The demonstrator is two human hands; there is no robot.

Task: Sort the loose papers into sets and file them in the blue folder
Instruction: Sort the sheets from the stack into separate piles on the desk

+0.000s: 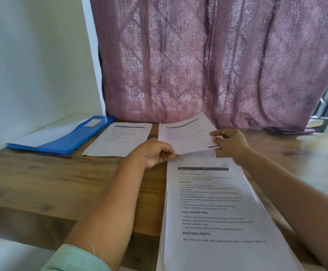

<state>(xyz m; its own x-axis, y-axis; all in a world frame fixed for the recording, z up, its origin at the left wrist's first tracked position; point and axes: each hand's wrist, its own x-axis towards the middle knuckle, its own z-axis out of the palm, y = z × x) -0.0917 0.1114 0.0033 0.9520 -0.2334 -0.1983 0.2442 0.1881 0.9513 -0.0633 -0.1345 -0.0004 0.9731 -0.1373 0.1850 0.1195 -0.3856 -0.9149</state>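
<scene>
Both grips, left hand (153, 153) and right hand (230, 142), pinch one sheet (186, 133).

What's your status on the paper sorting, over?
Left hand and right hand both gripping one lifted sheet. Blue folder open, far left. Nothing blocking.

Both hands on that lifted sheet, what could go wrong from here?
1. The near stack overhangs the table edge; a forearm nudge might slide it off.
2. The lifted sheet is held by its near edge only, left hand and right hand, so it may sag or crease.
</scene>
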